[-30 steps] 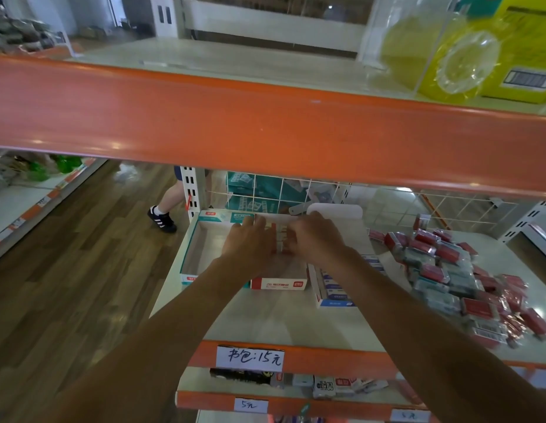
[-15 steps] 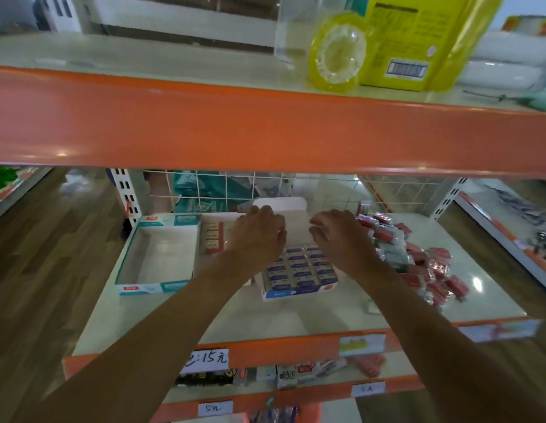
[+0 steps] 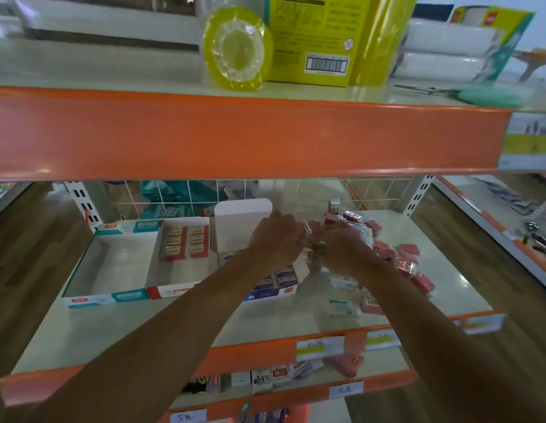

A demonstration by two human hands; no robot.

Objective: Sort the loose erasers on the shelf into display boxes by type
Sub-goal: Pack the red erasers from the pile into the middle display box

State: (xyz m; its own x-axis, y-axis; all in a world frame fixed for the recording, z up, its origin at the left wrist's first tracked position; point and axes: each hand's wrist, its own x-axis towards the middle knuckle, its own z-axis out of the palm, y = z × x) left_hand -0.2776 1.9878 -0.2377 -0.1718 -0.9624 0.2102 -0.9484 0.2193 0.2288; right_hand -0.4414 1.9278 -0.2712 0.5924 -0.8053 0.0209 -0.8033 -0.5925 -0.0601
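Note:
My left hand (image 3: 276, 239) and my right hand (image 3: 345, 251) meet at the left edge of a pile of loose erasers (image 3: 396, 257) on the right of the shelf. Their curled fingers pinch a small wrapped eraser (image 3: 317, 249) between them. The pile holds red-wrapped pieces and, nearer the front, teal-and-white ones (image 3: 345, 306). To the left stand three open display boxes. The teal box (image 3: 107, 297) is empty, the red box (image 3: 171, 292) holds red-and-white erasers, and the blue box (image 3: 283, 290) holds blue-and-white ones, partly hidden by my left forearm.
The upper orange shelf edge (image 3: 235, 135) hangs low over the work area, with a yellow tape roll (image 3: 236, 48) and a yellow box above it. A wire grid (image 3: 372, 193) backs the shelf. Price tags line the front edge (image 3: 320, 348), with more stock below.
The view has swung right. Both hands left the boxes and moved right to the loose pile, where they closed together on a wrapped eraser.

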